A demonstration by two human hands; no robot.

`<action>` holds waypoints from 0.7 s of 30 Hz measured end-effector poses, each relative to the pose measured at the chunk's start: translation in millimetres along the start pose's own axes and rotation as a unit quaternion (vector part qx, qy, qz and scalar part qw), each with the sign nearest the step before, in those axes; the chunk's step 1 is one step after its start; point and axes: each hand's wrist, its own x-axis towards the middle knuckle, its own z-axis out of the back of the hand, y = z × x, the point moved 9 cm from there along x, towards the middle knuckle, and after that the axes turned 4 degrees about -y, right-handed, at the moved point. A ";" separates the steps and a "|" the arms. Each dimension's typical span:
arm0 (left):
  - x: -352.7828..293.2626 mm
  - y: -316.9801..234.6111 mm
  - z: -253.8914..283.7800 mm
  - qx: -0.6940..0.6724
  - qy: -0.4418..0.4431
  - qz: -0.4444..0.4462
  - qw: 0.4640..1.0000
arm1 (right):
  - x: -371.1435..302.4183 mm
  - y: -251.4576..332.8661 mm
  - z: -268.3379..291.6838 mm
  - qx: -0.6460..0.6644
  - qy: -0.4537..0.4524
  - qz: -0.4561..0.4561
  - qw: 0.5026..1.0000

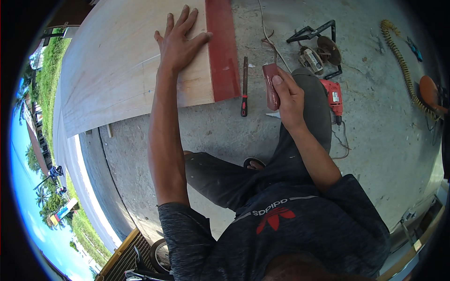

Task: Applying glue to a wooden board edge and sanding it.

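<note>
My left hand (178, 47) lies flat with its fingers spread on a large pale plywood board (117, 70). Its thumb reaches the dark red strip (224, 56) along the board's right edge. In my right hand (291, 100) is a reddish-brown sanding block (270, 87), gripped between thumb and fingers and held upright near my bent knee. The block is apart from the board. Between the two, a file (244, 86) with a black and red handle rests on the concrete floor.
Right of my knee lies a red power drill (333, 96) with its cord. Beyond it are a power tool with a round disc (311, 58) and a black metal frame (318, 33). A yellow coiled hose (398, 56) runs along the far right. Grass and a road border the left.
</note>
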 end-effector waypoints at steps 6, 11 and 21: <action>-24.3 -14.1 -0.2 -0.001 -0.016 -0.014 1.000 | -56.8 -85.9 -36.0 -0.505 0.333 0.011 0.796; -20.7 -30.2 -0.4 -0.007 -0.048 -0.009 0.999 | -124.2 -215.1 -36.7 -0.598 0.461 -0.017 0.656; -15.9 -56.0 18.2 -0.057 -0.047 0.095 0.993 | -80.9 -242.5 35.8 -0.635 0.193 -0.076 0.744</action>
